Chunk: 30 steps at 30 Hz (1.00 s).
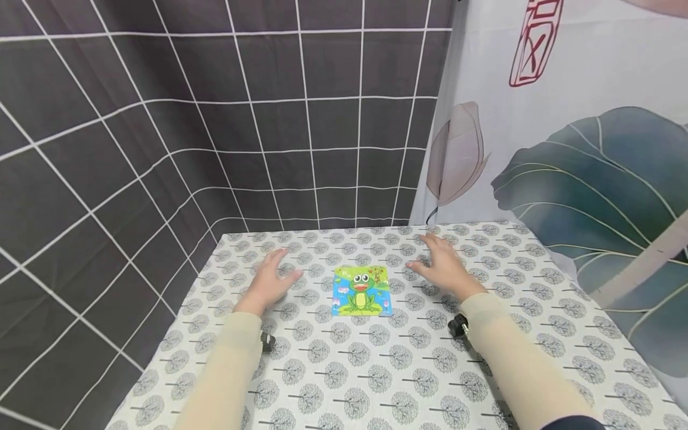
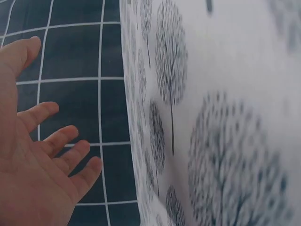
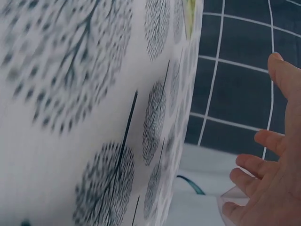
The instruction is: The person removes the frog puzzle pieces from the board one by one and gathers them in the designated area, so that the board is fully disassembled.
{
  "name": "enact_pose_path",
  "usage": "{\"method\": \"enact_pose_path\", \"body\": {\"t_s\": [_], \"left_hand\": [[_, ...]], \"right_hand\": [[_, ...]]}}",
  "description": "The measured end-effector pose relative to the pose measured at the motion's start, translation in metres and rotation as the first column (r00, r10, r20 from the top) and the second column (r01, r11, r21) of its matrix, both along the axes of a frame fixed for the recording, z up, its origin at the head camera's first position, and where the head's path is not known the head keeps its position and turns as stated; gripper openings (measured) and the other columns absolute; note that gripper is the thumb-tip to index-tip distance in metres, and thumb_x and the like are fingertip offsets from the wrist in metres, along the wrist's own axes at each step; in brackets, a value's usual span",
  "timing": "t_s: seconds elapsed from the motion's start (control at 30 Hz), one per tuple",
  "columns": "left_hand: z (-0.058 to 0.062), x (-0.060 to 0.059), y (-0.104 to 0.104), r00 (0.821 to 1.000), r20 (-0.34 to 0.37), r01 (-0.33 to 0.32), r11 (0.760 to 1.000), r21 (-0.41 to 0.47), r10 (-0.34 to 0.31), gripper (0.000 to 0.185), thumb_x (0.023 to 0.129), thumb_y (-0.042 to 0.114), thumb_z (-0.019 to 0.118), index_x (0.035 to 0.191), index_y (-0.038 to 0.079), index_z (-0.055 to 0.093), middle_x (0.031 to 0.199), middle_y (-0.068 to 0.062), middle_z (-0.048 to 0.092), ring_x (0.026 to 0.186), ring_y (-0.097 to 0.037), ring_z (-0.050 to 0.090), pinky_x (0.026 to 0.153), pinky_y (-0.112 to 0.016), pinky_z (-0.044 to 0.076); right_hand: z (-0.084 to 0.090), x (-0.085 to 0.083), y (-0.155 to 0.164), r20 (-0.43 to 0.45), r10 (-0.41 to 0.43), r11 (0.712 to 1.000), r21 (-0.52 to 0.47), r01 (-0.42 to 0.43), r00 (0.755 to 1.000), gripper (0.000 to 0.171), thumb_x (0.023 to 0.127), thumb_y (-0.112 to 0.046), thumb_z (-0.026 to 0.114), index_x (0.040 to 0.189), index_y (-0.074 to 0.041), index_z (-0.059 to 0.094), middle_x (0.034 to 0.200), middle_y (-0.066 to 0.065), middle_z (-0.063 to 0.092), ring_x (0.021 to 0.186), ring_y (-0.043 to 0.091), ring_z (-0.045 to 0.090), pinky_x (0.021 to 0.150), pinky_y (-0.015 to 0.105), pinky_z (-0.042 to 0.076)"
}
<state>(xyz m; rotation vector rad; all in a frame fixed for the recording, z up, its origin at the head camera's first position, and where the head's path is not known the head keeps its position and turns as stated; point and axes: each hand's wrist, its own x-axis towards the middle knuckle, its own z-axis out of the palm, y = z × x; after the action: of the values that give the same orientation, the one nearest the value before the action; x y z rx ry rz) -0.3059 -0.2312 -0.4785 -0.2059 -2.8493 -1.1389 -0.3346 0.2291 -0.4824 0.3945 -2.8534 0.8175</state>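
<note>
Frog puzzle (image 1: 361, 291) lies flat mid-table (image 1: 408, 382) btwn both hands, left hand (image 1: 270, 282) and right hand (image 1: 443, 266) just beside it w/ fingers spread, holding nothing; prob light, stiff, thin board, best pinched at an edge.

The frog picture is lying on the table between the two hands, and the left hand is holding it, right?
Not quite. The frog picture does lie on the table between the hands, but the left hand is open beside it, not touching it. The right hand is open too. The head view shows this.
</note>
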Motion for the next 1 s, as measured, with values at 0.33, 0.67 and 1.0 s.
{"method": "enact_pose_path", "body": {"t_s": [0.33,0.67,1.0], "left_hand": [[-0.003,0.004,0.024,0.999,0.024,0.036,0.999,0.013,-0.036,0.078,0.098,0.048,0.070,0.163,0.019,0.037,0.169,-0.021,0.024,0.151,-0.049,0.028,0.118,-0.071,0.027],[-0.010,0.006,0.045,0.995,0.020,0.097,0.995,0.033,-0.098,0.070,0.097,0.040,0.074,0.156,0.016,0.048,0.164,-0.017,0.037,0.146,-0.042,0.041,0.118,-0.064,0.035],[-0.016,0.010,0.065,0.981,0.046,0.182,0.980,0.077,-0.186,0.057,0.096,0.029,0.077,0.146,0.010,0.059,0.143,-0.015,0.058,0.130,-0.039,0.056,0.113,-0.060,0.044]], "right_hand": [[-0.002,-0.003,-0.026,0.027,0.038,0.999,-0.015,-0.038,0.999,0.090,0.094,-0.053,0.074,0.162,-0.009,0.035,0.166,0.024,0.032,0.150,0.052,0.028,0.121,0.072,0.020],[-0.002,-0.005,-0.049,0.057,0.066,0.996,-0.060,-0.063,0.996,0.084,0.094,-0.045,0.077,0.161,-0.011,0.038,0.163,0.020,0.039,0.152,0.046,0.030,0.123,0.067,0.022],[0.000,-0.007,-0.067,0.080,0.105,0.994,-0.048,-0.101,0.991,0.078,0.095,-0.040,0.077,0.158,-0.011,0.043,0.160,0.016,0.044,0.143,0.039,0.045,0.119,0.061,0.036]]}}
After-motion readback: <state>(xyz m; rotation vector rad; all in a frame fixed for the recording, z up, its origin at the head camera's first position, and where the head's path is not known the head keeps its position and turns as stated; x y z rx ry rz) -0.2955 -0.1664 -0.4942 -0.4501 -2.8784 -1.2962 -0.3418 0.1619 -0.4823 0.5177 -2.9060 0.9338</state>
